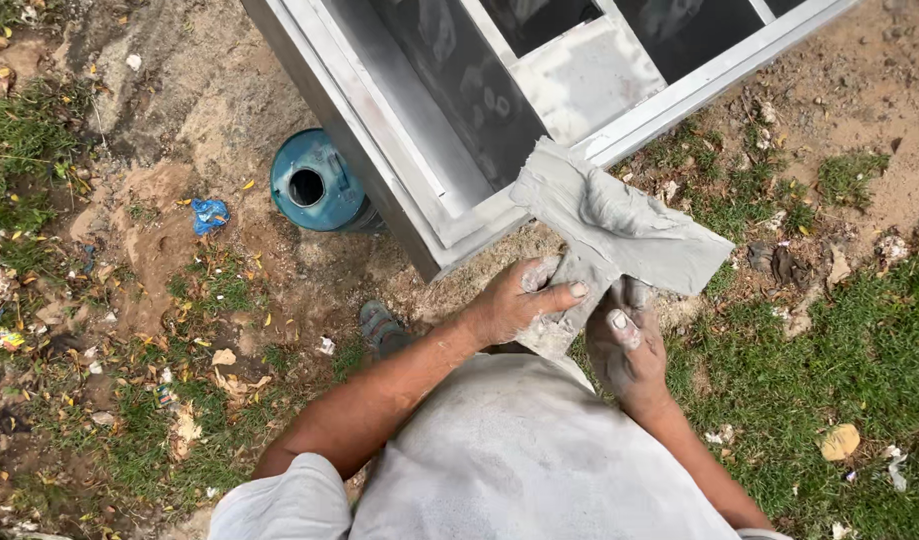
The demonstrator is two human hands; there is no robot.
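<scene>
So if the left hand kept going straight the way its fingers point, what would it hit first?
The left hand points right, already resting on the grey mortar-covered board; going on, it would probably meet the right hand beside it, though depth is unclear.
</scene>
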